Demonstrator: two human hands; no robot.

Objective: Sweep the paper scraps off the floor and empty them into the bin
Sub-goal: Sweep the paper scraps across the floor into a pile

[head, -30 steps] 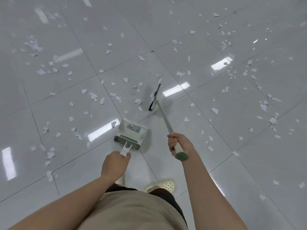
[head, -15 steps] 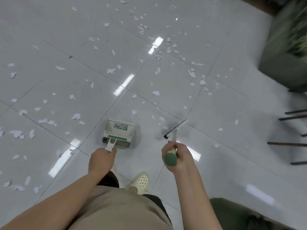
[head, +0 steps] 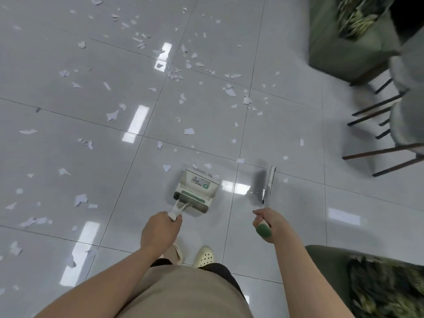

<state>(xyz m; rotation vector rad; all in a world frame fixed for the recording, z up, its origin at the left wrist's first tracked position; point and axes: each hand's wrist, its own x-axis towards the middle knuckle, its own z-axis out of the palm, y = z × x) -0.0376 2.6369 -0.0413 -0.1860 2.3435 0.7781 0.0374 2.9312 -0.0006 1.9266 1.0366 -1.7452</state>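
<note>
Left hand (head: 160, 234) fingers curl round dustpan (head: 196, 191) handle; right hand (head: 267, 222) grips broom (head: 268, 183) handle. Paper scraps (head: 189, 131) lie scattered ahead and left (bin not visible). Risk: fast strokes could flick light scraps past the pan.

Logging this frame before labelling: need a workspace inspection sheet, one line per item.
Surface: glossy grey tiled floor with light reflections.
Job's things: white paper scraps scattered widely; cream-and-green plastic dustpan on the floor; white-handled, green-capped broom, head blurred. No bin seen.
Clutter: nothing seen beyond scraps.
Grippers: left hand grips the dustpan handle; right hand grips the broom handle.
Cables: nothing seen.
Surroundings: dark green upholstered seat, dark-legged chairs.
</note>
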